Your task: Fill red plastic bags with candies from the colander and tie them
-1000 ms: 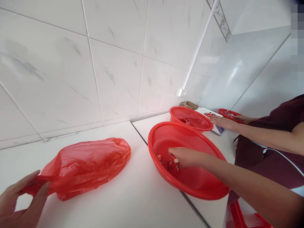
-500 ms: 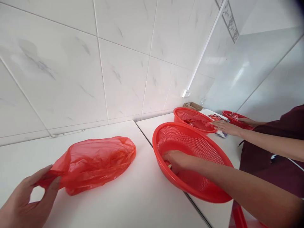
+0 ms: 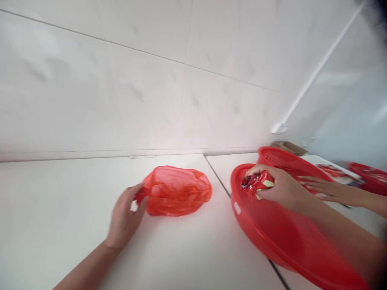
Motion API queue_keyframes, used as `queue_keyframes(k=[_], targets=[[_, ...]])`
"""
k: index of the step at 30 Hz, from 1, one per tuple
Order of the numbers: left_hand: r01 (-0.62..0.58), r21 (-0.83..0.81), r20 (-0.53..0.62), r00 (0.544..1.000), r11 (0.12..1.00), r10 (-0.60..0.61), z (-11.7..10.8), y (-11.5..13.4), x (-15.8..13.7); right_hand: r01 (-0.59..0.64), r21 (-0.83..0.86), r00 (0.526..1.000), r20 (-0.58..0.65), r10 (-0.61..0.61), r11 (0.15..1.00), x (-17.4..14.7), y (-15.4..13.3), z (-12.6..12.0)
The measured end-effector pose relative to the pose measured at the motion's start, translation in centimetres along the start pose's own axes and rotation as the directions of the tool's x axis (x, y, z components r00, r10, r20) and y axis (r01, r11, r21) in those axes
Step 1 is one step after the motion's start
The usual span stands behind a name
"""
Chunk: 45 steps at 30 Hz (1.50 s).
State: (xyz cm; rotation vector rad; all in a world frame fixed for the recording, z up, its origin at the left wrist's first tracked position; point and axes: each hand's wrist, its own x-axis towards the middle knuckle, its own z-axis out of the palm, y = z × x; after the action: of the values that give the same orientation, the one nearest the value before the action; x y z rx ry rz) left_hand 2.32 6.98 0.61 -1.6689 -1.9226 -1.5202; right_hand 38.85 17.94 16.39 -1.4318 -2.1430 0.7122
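Observation:
A thin red plastic bag (image 3: 179,191) lies on the white table, puffed up a little. My left hand (image 3: 125,209) pinches its near left end between thumb and fingers. Over the near red plastic basket (image 3: 272,237), my right hand (image 3: 278,187) is closed around several small red wrapped packets (image 3: 256,183), one with a pale label and one dark-patterned. Blur hides what the packets contain. The basket has perforated walls, and my right forearm covers part of its inside.
Behind the near basket stands a second red basket (image 3: 284,155), with another person's hand (image 3: 329,189) beside it. A brown cardboard box (image 3: 290,148) is at the wall. Farther right are a white tray (image 3: 317,160) with red packets and another red basket (image 3: 369,173). A dark seam (image 3: 217,175) splits the tabletop.
My right hand has risen from the basket's inside with red packets in it. The view has turned, shifting the bag and baskets rightward in the picture. My left hand still holds the bag.

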Motion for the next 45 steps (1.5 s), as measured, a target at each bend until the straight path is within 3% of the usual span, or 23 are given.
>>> queue_keyframes(k=[3,5,8,11,16,21,26,29,32,34,37,39,45], targets=[[-0.065,-0.016,-0.01,0.998,0.998,0.065,-0.1,0.1,0.0,0.226,0.031,0.972,0.056,-0.228,0.974,1.4,-5.4,4.3],[-0.075,-0.014,-0.003,0.997,0.997,0.075,-0.2,0.0,-0.1,0.317,0.035,0.937,0.142,-0.318,0.948,2.6,-8.4,8.2],[-0.068,-0.013,0.007,0.998,0.998,0.068,-0.4,-0.2,-0.2,0.288,0.009,0.919,0.277,-0.279,0.958,4.8,-10.6,13.8],[-0.082,-0.027,0.007,0.997,0.996,0.082,-0.5,-0.4,-0.3,0.248,-0.019,0.916,0.33,-0.228,0.969,6.6,-10.1,16.7],[-0.035,-0.044,0.016,0.999,0.998,0.036,-0.3,-0.9,-0.1,0.15,0.115,0.979,0.12,-0.164,0.982,7.0,-7.4,16.1],[-0.036,-0.07,0.022,0.999,0.997,0.037,-0.2,-0.9,0.1,0.113,0.0,0.993,-0.036,-0.112,0.994,5.4,-5.3,15.4],[0.027,-0.072,0.052,0.998,0.997,-0.024,-0.4,-0.6,0.1,0.101,-0.075,0.984,-0.142,-0.111,0.992,4.8,-2.4,17.7],[0.119,-0.089,0.07,0.991,0.989,-0.113,-0.2,0.0,0.7,0.027,0.077,0.98,-0.2,-0.011,0.997,4.8,-0.6,19.3],[0.232,-0.14,0.064,0.972,0.963,-0.225,0.5,1.3,2.8,-0.161,0.439,0.959,-0.143,0.245,0.884,5.0,0.8,20.2],[0.31,-0.201,0.062,0.951,0.929,-0.304,1.1,2.8,5.2,-0.216,0.566,0.949,-0.071,0.308,0.796,5.2,1.5,20.2],[0.397,-0.286,0.096,0.917,0.872,-0.386,1.4,5.4,8.9,-0.196,0.679,0.976,0.061,0.211,0.707,5.4,2.1,19.8],[0.391,-0.319,0.103,0.92,0.863,-0.378,1.0,6.9,10.7,-0.202,0.748,0.979,0.152,0.133,0.633,5.3,2.3,19.3],[0.343,-0.348,0.085,0.939,0.873,-0.334,-0.9,7.0,11.4,-0.29,0.78,0.945,0.324,0.038,0.555,4.5,1.5,18.6]])
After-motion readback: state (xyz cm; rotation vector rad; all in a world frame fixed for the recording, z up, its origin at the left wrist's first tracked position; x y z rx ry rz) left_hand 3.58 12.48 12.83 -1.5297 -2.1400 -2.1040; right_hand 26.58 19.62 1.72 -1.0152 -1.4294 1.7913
